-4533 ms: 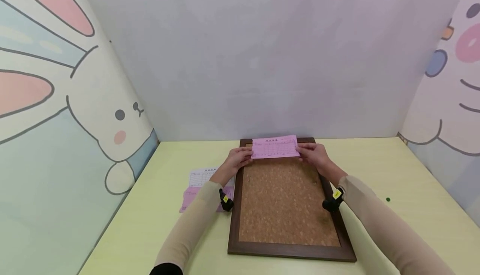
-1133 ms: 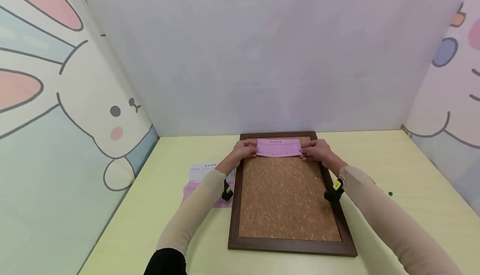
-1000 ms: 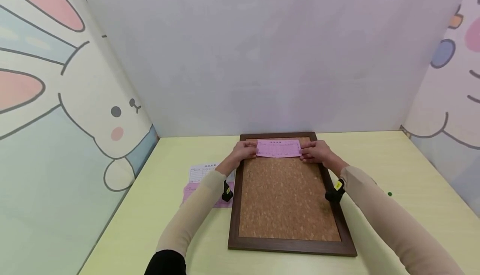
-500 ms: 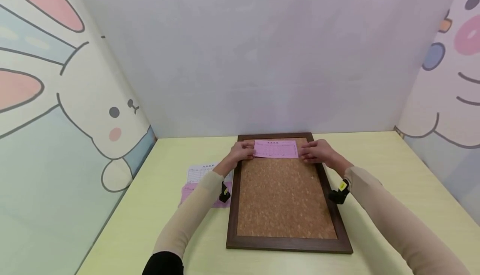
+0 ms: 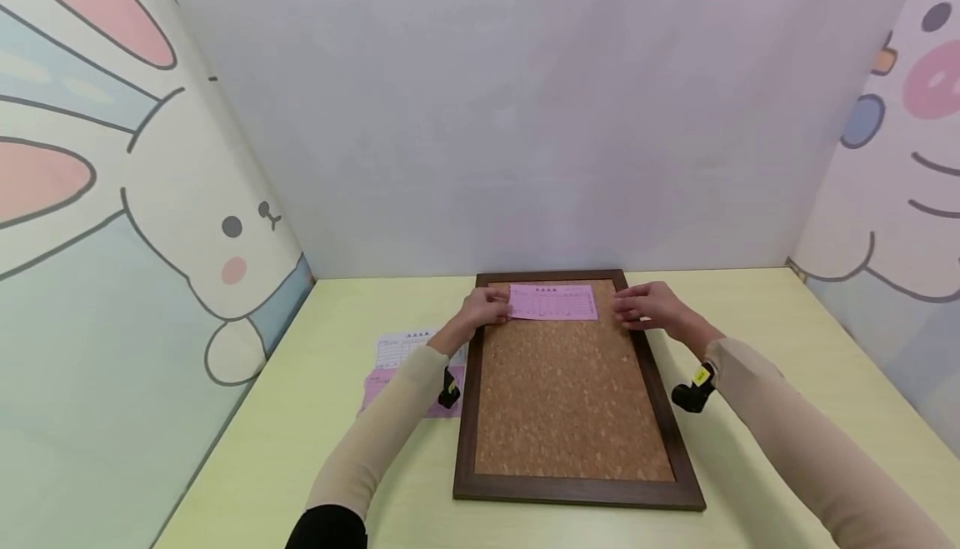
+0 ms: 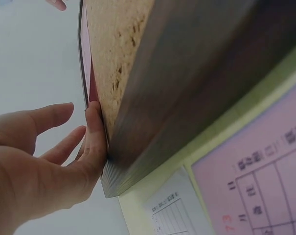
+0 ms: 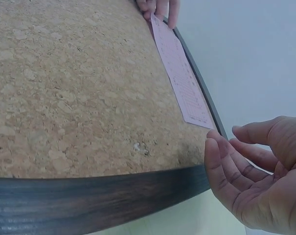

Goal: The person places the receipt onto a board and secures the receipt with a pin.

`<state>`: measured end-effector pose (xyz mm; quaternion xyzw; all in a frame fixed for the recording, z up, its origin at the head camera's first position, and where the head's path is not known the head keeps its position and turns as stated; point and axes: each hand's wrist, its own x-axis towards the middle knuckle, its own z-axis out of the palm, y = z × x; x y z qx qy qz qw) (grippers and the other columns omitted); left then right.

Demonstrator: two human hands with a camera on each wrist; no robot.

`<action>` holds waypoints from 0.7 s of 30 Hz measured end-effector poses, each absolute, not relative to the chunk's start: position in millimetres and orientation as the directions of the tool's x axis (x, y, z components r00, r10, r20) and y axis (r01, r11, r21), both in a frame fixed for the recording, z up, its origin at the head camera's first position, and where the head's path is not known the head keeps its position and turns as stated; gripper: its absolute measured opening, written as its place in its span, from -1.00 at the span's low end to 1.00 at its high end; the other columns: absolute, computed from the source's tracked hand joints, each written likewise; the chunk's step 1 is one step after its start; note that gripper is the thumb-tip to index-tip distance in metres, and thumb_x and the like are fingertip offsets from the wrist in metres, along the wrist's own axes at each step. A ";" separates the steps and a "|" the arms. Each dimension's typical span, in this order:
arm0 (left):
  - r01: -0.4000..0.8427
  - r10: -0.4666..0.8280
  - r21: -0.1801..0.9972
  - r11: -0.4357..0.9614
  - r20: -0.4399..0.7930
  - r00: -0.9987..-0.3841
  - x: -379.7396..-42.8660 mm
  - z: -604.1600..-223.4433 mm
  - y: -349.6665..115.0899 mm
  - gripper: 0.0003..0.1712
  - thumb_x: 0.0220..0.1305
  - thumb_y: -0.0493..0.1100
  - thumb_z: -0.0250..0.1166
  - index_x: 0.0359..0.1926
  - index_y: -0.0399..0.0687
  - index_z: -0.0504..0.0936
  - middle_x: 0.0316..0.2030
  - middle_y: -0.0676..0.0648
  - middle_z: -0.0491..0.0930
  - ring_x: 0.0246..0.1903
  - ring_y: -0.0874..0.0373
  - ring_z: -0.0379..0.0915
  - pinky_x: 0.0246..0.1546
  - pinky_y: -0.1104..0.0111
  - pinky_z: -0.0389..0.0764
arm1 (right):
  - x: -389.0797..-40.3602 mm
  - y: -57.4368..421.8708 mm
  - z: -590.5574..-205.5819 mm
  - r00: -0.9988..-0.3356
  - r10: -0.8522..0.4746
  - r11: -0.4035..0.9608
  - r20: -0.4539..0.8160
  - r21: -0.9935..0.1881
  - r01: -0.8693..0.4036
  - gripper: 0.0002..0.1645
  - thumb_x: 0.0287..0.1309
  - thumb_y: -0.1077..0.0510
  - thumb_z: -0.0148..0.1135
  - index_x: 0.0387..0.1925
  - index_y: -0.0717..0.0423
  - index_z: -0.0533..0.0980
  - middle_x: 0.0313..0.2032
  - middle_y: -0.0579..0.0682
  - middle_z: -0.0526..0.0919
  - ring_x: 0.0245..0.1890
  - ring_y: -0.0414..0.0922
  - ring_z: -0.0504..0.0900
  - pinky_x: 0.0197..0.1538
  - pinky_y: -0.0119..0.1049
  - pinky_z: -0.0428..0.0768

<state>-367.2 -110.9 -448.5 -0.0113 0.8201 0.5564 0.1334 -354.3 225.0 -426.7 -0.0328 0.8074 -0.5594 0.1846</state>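
A pink printed slip (image 5: 553, 302) lies flat across the top of a wood-framed corkboard (image 5: 573, 399), just below its far edge. My left hand (image 5: 486, 307) rests at the slip's left end. In the left wrist view, the fingers of that hand (image 6: 50, 171) touch the slip's edge and the board's frame, while the thumb stands apart. Over the frame's right side, my right hand (image 5: 656, 309) hovers, holding nothing. The right wrist view has this hand (image 7: 265, 181) with thumb and fingers parted, a little away from the slip's right end (image 7: 194, 115).
Left of the board, a white printed form (image 5: 397, 351) and another pink slip (image 5: 378, 382) lie on the pale yellow table (image 5: 300, 449), partly covered by my left forearm. A grey wall (image 5: 525, 116) stands behind the board, with cartoon-painted walls at both sides.
The pink slip was held up by both hands, then lowered flat onto the cork. My right hand has let go and moved rightward; my left hand stays at the slip's left end.
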 end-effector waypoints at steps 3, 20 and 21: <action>-0.154 0.133 0.906 0.393 -0.222 -0.966 -366.9 -448.0 -111.6 -0.58 0.38 -0.27 0.31 0.22 -0.31 0.59 0.05 -0.28 0.62 -0.32 0.22 0.56 -0.15 0.41 0.71 | -353.7 227.4 -427.3 -0.929 -0.261 0.372 -0.262 -0.916 0.153 -0.39 0.49 0.15 0.12 0.32 0.57 0.30 -0.27 -0.05 0.77 -0.32 -0.30 0.72 -0.10 -0.31 0.75; -0.105 0.104 0.873 0.475 -0.174 -0.979 -369.4 -455.1 -104.9 -0.63 0.30 -0.30 0.36 0.12 -0.26 0.67 -0.05 -0.26 0.70 -0.40 0.26 0.55 -0.31 0.49 0.66 | -342.7 242.5 -420.8 -0.933 -0.261 0.409 -0.249 -0.904 0.127 -0.39 0.52 0.14 0.07 0.35 0.55 0.29 -0.15 0.00 0.76 -0.26 -0.29 0.72 -0.07 -0.28 0.75; -0.107 0.103 0.877 0.468 -0.174 -0.979 -369.7 -455.0 -104.5 -0.63 0.30 -0.31 0.36 0.12 -0.26 0.67 -0.04 -0.26 0.70 -0.42 0.26 0.56 -0.33 0.50 0.66 | -342.1 243.4 -420.4 -0.934 -0.260 0.410 -0.246 -0.904 0.125 -0.39 0.52 0.14 0.06 0.35 0.55 0.29 -0.14 0.02 0.76 -0.25 -0.29 0.72 -0.06 -0.27 0.75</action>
